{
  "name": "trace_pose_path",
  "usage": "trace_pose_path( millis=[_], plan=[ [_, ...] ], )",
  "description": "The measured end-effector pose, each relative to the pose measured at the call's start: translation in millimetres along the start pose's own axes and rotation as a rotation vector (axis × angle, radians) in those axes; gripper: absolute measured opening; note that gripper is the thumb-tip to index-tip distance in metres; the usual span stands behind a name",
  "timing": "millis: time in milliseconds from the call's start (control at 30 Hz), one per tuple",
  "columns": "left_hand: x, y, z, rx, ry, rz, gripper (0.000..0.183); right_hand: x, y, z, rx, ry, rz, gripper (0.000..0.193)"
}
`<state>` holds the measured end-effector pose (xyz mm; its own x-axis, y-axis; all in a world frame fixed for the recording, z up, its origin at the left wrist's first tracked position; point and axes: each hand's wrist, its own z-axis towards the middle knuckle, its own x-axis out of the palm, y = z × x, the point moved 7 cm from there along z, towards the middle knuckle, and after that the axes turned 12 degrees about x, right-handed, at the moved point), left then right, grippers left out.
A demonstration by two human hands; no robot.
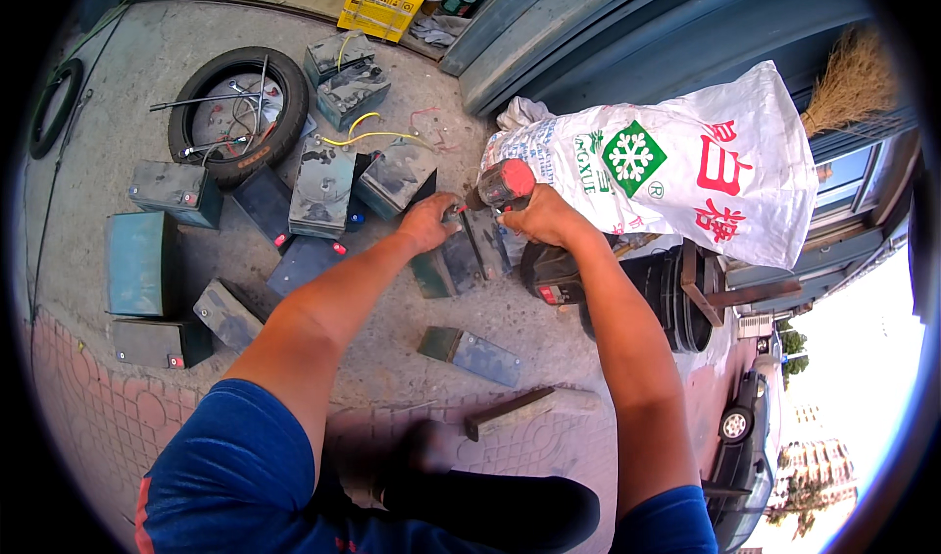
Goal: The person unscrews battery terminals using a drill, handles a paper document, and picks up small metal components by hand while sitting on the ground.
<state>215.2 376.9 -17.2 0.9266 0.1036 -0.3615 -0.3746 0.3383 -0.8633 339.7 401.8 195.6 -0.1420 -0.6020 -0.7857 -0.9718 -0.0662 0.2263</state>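
right hand [549, 218] clamped on a red, round-ended, dark-necked tool [510, 178], left hand [427, 224] close beside, I cannot tell its grip

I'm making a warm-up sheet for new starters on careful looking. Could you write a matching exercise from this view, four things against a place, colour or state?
Things
1. Left hand
2. Thick tyre
3. Sack
4. Box

Descriptions
A. White, with a green diamond on it
B. Lying on the ground, with rods across it
C. Close to the right hand
D. Yellow, at the top of the picture

Pairs: 1-C, 2-B, 3-A, 4-D
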Motion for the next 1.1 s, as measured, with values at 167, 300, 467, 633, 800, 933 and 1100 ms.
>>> trace_pose_path(
  millis=[167, 300, 467, 633, 800, 933, 1100],
  plan=[
    [0.1, -8.7, 3.3, 0.03, -0.045, 0.036, 0.042, 2.5, -12.0, 9.1, -0.051, -0.079, 0.08, 0.031],
    [-7.9, -7.9, 0.8, 0.051, -0.134, 0.048, 0.028, 9.1, -5.3, 2.1, 0.022, -0.07, 0.14, 0.028],
    [-6.9, -6.3, 1.4, 0.038, -0.128, 0.042, 0.026, 18.1, -14.9, -6.6, 0.064, -0.086, 0.222, 0.028],
    [-7.6, -10.1, 3.0, 0.041, -0.18, 0.056, 0.021, 21.6, -26.2, -10.1, 0.057, -0.092, 0.267, 0.026],
    [-10.9, -6.7, 3.0, 0.008, -0.193, 0.028, 0.022, 12.3, -37.7, -20.1, 0.04, -0.122, 0.402, 0.021],
    [-11.8, -5.9, 5.4, -0.07, -0.213, -0.028, 0.024, 17.6, -51.3, -14.3, 0.009, -0.196, 0.468, 0.019],
    [-13.6, -23.4, -2.2, 0.008, -0.436, 0.078, 0.021, 27.1, -65.6, -5.5, 0.016, -0.259, 0.461, 0.029]
  ],
)
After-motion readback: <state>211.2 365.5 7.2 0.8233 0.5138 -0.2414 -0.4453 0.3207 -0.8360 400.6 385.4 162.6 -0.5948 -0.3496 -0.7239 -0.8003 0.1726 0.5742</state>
